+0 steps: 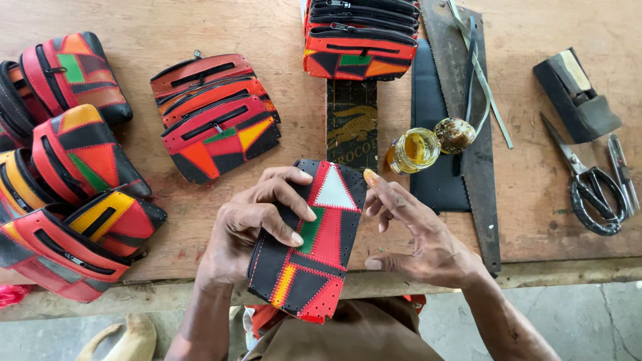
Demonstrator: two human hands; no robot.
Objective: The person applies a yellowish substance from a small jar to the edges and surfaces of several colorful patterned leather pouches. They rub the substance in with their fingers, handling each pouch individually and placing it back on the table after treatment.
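Patchwork pouch [311,244] held over table edge [548,271], long axis top-right to bottom-left. Left hand [251,230] clamped on its left side; right hand [414,230] open w/ fingers apart, just beside. Glue jar [412,150] near.

A worn wooden tabletop [535,214] carries finished patchwork pouches in red, black, orange and yellow. 1 pile of zipped pouches [215,117] lies left of centre, overlapping like tiles. A larger cluster of pouches [67,167] crowds the left edge. Another stack of pouches [361,37] sits at the top, just above a dark printed strip [352,124]. An open glass jar of yellow glue [413,150] stands beside its smeared lid [455,134]. A handsaw [478,174] lies lengthwise, partly over a black sheet [431,120]. Black-handled scissors [588,184] rest at the right, below a dark sharpening block [576,95].
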